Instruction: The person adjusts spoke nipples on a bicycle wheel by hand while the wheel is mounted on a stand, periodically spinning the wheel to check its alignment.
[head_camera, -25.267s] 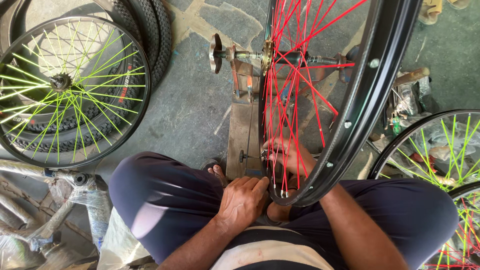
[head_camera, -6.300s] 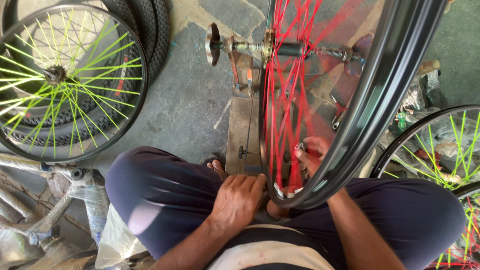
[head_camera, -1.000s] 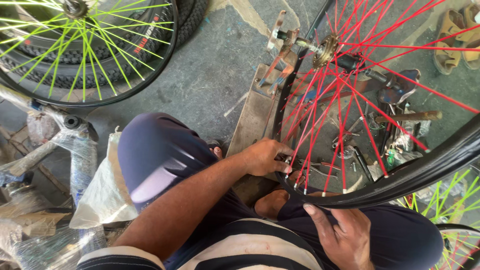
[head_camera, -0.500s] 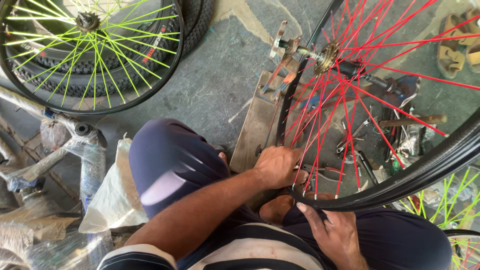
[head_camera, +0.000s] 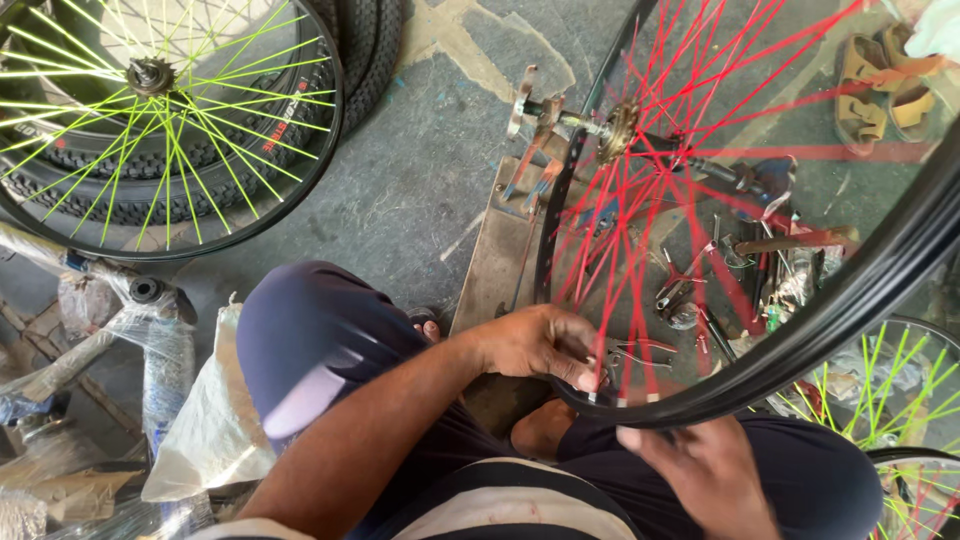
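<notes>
While the person sat with knees spread, the right hand (head_camera: 700, 475) had come off the spokes and lay low at the outer edge of the black rim (head_camera: 850, 300), fingers curled loosely, a grip on anything I could not tell. Half a second before, it sat lower still. The left hand (head_camera: 540, 345) had stayed pinched at the rim's near edge where the red spokes (head_camera: 690, 180) met it, closed on a spoke end or small tool, too hidden to say which. Beyond stood the hub (head_camera: 618, 130) on its stand (head_camera: 505, 260). Farther off lay the green-spoked wheel (head_camera: 150, 110) and sandals (head_camera: 880, 85).
</notes>
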